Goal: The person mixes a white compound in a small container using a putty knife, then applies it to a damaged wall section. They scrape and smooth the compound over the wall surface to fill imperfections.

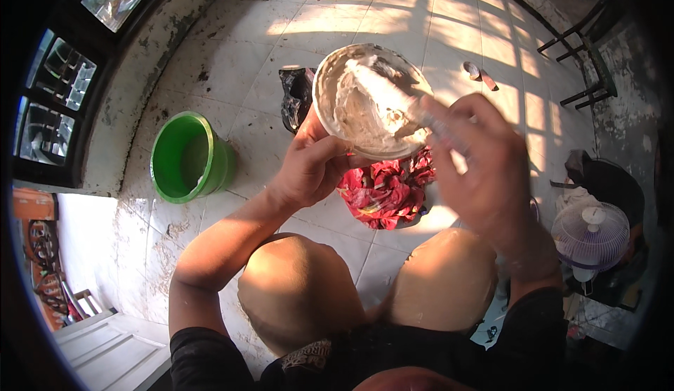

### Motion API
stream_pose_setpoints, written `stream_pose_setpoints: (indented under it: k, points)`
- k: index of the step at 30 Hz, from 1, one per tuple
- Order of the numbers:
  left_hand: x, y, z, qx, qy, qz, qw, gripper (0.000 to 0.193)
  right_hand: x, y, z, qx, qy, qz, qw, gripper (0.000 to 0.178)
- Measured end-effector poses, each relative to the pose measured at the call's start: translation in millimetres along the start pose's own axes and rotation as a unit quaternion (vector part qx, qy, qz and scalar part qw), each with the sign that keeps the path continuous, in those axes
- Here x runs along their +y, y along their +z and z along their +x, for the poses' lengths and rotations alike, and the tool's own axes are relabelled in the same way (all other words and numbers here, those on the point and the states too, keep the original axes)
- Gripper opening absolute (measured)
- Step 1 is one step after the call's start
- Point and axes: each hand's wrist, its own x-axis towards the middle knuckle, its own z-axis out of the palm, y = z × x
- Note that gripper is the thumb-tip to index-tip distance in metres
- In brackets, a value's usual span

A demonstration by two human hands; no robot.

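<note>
Bowl (pixel 375 154) of whitish paste (pixel 353 108) in left grip (pixel 313 164), right grip (pixel 486 170) narrow around a blurred pale tool (pixel 394 97)

**Slick, Crinkled, Smeared and Flaking**

The round off-white bowl (pixel 393 154), apparently hard plastic, has a smeared rim; inside it, creamy white paste (pixel 358 121) looks moist, ridged and lumpy. The pale elongated tool (pixel 382 88) over the bowl is too blurred to tell its material. Well left of the bowl, the round green plastic bucket (pixel 223 168) is smooth, softly shiny. Just left of the bowl, the crumpled black bag (pixel 295 95) looks like glossy plastic; below the bowl, the crumpled red sheet (pixel 382 198) looks crinkled and shiny. Beneath the bowl, white floor tiles (pixel 260 149) are smooth but dirt-specked.
</note>
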Motion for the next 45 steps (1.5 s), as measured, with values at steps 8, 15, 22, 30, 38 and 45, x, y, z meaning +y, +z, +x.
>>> stream_pose_setpoints:
  k: [8,15,22,30,38,45]
  points:
    - [4,-6,-3,0.032,0.010,-0.047,0.998,0.086,40,-87,28,-0.035,0.059,0.112,0.991,0.031]
    - [-2,-22,0,0.028,0.019,-0.077,0.996,0.090,85,-61,13,-0.115,0.134,0.144,0.974,0.032]
    - [5,-10,-9,0.013,-0.012,-0.029,0.999,0.097,125,-45,32,-0.172,0.091,0.173,0.966,0.039]
    - [0,3,-7,0.008,-0.099,0.028,0.995,0.102,140,-55,106,-0.365,-0.105,0.148,0.913,0.044]
    - [-3,-4,-12,0.086,-0.070,0.069,0.991,0.092,6,-33,48,-0.203,-0.383,-0.294,0.852,0.035]
    - [13,-4,-7,0.077,0.024,0.034,0.996,0.074,34,-23,-11,-0.038,-0.264,-0.277,0.923,0.051]
